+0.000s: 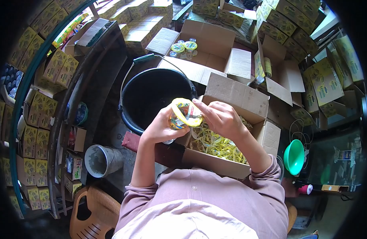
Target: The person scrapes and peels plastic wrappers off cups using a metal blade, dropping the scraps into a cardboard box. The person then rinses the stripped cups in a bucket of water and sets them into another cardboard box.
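My left hand (161, 125) is wrapped round a clear plastic cup (179, 122) with a colourful printed label and a yellow band (175, 104) around its rim. The cup is tilted, its open-looking end facing up and to the right. My right hand (221, 119) has curled fingers, with the fingertips pressed at the band's right side. Below my right hand, a cardboard box (215, 164) holds a heap of yellow printed strips (219, 145). Left of the cup stands a black bucket (129, 89) with a wire handle and green grip.
Lidded cups (190, 46) stand by an open carton (207, 38) beyond the bucket. Another open carton (279, 91) is at right. Printed boxes (36, 139) fill the left shelves. A grey bucket (103, 160), a brown chair (96, 211) and a green bowl (294, 157) are nearby.
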`<control>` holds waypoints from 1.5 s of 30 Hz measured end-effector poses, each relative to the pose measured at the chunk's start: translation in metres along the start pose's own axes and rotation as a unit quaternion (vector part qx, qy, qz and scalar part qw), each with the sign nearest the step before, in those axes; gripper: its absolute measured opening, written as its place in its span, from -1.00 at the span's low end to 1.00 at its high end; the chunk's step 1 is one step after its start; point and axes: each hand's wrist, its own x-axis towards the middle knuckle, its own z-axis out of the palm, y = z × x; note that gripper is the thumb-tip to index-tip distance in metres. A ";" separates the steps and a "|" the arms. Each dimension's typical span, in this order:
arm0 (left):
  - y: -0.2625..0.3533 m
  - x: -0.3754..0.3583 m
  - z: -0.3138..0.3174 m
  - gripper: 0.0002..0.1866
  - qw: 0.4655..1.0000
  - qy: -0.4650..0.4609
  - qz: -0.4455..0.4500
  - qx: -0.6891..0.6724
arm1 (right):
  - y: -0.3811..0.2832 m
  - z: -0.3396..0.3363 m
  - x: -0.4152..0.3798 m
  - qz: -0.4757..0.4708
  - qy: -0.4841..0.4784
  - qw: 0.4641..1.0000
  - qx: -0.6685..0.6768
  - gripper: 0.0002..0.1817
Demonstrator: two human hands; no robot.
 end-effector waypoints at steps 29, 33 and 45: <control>-0.001 -0.005 -0.004 -0.52 0.994 -0.055 -0.065 -0.068 | -0.008 -0.006 -0.001 -0.002 0.000 1.000 0.021 -0.45; -0.005 -0.005 -0.007 -0.51 0.992 -0.067 -0.078 -0.072 | -0.007 -0.001 -0.004 0.002 0.013 1.000 0.028 -0.47; -0.005 -0.004 -0.009 -0.48 0.985 -0.096 -0.106 -0.100 | -0.008 0.002 -0.008 0.016 -0.004 0.999 0.030 -0.45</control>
